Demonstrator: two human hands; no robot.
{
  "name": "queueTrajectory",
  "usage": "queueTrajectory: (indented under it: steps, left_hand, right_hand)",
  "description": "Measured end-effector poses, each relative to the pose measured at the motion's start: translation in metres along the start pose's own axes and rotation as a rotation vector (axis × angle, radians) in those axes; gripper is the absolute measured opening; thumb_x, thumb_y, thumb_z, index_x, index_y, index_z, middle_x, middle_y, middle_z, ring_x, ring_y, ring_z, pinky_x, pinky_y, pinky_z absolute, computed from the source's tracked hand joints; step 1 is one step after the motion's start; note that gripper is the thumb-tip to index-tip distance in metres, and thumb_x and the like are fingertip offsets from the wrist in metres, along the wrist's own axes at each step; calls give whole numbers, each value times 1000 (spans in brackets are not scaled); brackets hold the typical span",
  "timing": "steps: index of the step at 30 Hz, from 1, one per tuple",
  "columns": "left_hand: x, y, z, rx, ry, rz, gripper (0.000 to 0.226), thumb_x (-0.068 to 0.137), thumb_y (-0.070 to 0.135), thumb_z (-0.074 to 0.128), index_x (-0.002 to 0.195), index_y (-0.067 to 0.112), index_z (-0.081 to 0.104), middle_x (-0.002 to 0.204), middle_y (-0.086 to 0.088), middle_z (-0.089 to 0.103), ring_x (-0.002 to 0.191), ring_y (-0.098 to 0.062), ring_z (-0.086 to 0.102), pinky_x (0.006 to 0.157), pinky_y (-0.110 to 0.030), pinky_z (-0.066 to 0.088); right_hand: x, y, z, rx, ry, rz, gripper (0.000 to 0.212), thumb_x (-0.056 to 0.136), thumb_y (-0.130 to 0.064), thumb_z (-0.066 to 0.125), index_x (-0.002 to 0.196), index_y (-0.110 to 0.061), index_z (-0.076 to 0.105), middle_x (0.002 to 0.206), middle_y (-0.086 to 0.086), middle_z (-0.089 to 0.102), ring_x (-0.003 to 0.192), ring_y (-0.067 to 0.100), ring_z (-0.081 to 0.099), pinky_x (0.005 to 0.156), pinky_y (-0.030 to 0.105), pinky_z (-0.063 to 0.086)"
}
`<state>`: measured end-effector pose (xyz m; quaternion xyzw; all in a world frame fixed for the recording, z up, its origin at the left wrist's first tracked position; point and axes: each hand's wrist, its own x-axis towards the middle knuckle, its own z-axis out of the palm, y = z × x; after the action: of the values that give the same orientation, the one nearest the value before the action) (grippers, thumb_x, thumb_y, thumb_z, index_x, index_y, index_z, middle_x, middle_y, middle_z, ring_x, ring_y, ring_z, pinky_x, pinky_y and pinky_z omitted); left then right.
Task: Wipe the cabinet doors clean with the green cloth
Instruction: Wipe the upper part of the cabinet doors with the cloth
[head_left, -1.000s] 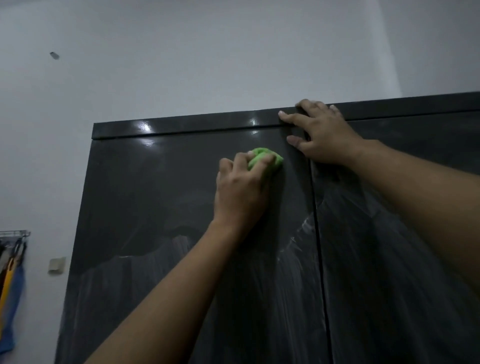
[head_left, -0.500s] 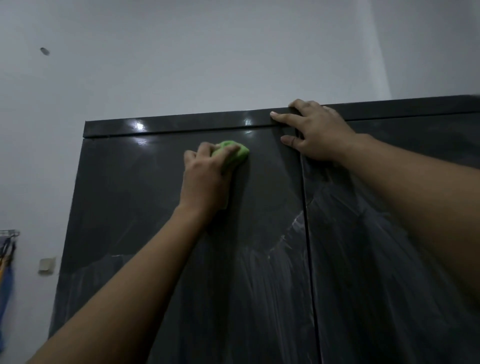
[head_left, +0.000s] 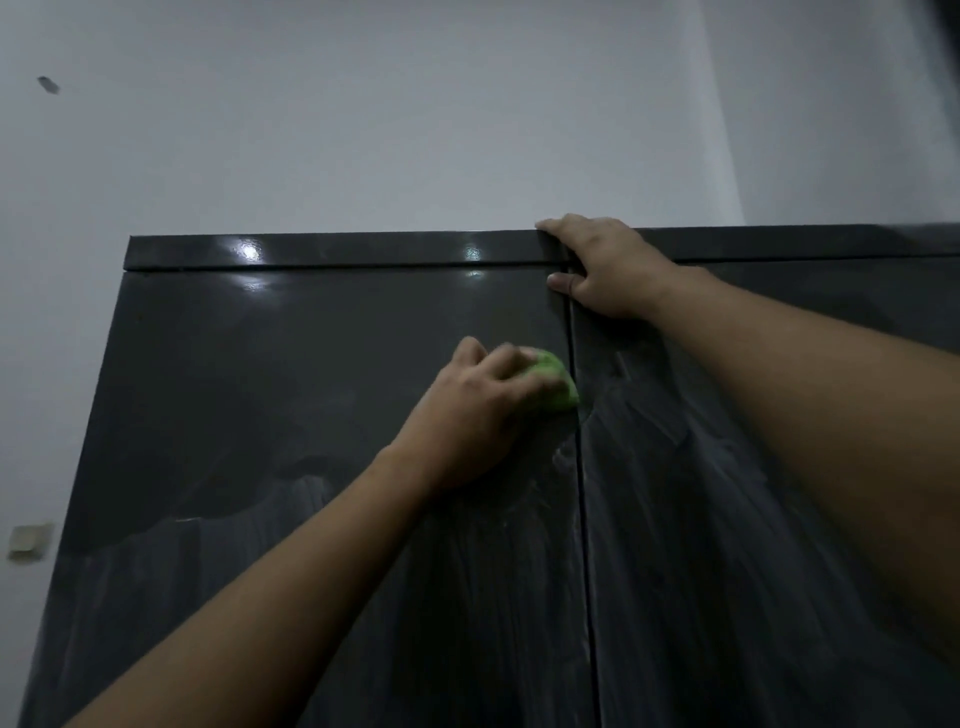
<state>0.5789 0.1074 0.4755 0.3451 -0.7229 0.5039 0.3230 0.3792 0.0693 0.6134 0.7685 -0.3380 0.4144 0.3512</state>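
A tall dark grey cabinet fills the lower view, with a left door (head_left: 270, 415) and a right door (head_left: 779, 467) meeting at a vertical seam. My left hand (head_left: 478, 410) grips a bunched green cloth (head_left: 558, 382) and presses it against the left door right beside the seam. My right hand (head_left: 602, 270) rests on the cabinet's top edge (head_left: 337, 249) above the seam, fingers hooked over the top and thumb on the door face. Whitish streaks cover the lower parts of both doors; the upper left door looks dark and glossy.
A pale wall (head_left: 415, 104) rises behind and to the left of the cabinet. A small wall switch (head_left: 28, 540) sits left of the cabinet. A dark mark (head_left: 49, 84) shows high on the wall.
My left hand with the cloth went left along the top of the left door, then came back right and lower, next to the seam. My right hand stays on the top edge.
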Motion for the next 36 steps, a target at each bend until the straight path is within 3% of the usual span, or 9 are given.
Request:
queueTrajectory:
  steps: [3, 7, 13, 15, 17, 25, 29, 32, 36]
  left_hand:
    - [-21, -2, -14, 10, -188, 126, 51, 89, 41, 45, 140, 41, 50, 141, 0, 48, 104, -23, 41, 79, -33, 44]
    - [-25, -20, -22, 70, -202, 162, 54, 86, 36, 46, 139, 42, 50, 138, -2, 51, 101, -25, 45, 70, -35, 48]
    - [6, -40, -24, -46, 166, -308, 40, 95, 31, 60, 135, 34, 59, 132, -1, 57, 101, -28, 41, 77, -45, 51]
    - [15, -29, -15, -25, 246, -350, 38, 96, 30, 61, 133, 30, 61, 128, -2, 59, 99, -30, 43, 78, -44, 51]
    - [14, -17, -6, -16, 261, -291, 39, 93, 28, 64, 131, 30, 62, 127, 0, 60, 98, -30, 45, 75, -42, 51]
    - [-47, -34, -16, 110, -16, 39, 63, 71, 17, 76, 127, 40, 59, 132, 11, 58, 97, -22, 48, 62, -29, 39]
    - [-64, -74, -44, 117, 121, -247, 55, 83, 19, 71, 129, 46, 58, 137, 17, 53, 101, -23, 47, 66, -35, 48]
    - [-60, -102, -58, 99, 222, -516, 50, 91, 20, 63, 134, 44, 55, 139, 13, 49, 108, -27, 42, 72, -39, 47]
    - [-58, -124, -62, 56, 349, -868, 53, 93, 18, 54, 141, 39, 49, 135, -1, 47, 113, -37, 39, 78, -46, 44]
  right_hand:
    - [-4, -8, -2, -4, 15, 32, 65, 97, -33, 63, 153, -22, 34, 152, 3, 43, 138, 27, 39, 117, 40, 27]
    - [-5, -14, -5, -33, 6, 57, 64, 97, -33, 63, 153, -22, 33, 151, 3, 43, 137, 28, 40, 117, 40, 28]
    - [-2, -21, 1, -30, 22, 123, 62, 93, -30, 59, 150, -22, 36, 148, 5, 45, 137, 30, 39, 117, 42, 26]
    - [-1, -23, 4, -37, 35, 133, 60, 93, -30, 59, 148, -22, 37, 147, 5, 45, 137, 30, 38, 117, 42, 25]
    - [-2, -23, 6, -46, 43, 140, 59, 93, -30, 59, 147, -22, 37, 147, 4, 44, 138, 29, 38, 118, 43, 25]
    - [-7, -34, 3, -20, 33, 191, 61, 91, -23, 55, 148, -20, 35, 149, 4, 41, 139, 27, 35, 118, 47, 25]
    - [-13, -53, 10, -10, 25, 251, 77, 81, -22, 50, 153, -14, 26, 156, 12, 29, 146, 33, 21, 121, 53, 16]
    - [-16, -70, 21, -35, -35, 245, 87, 86, -32, 47, 160, -17, 5, 166, 17, 1, 153, 38, -6, 121, 59, 0]
    - [-10, -96, 35, -69, -67, 16, 81, 94, -45, 43, 161, -29, 1, 166, 19, -15, 153, 34, -18, 121, 59, -9]
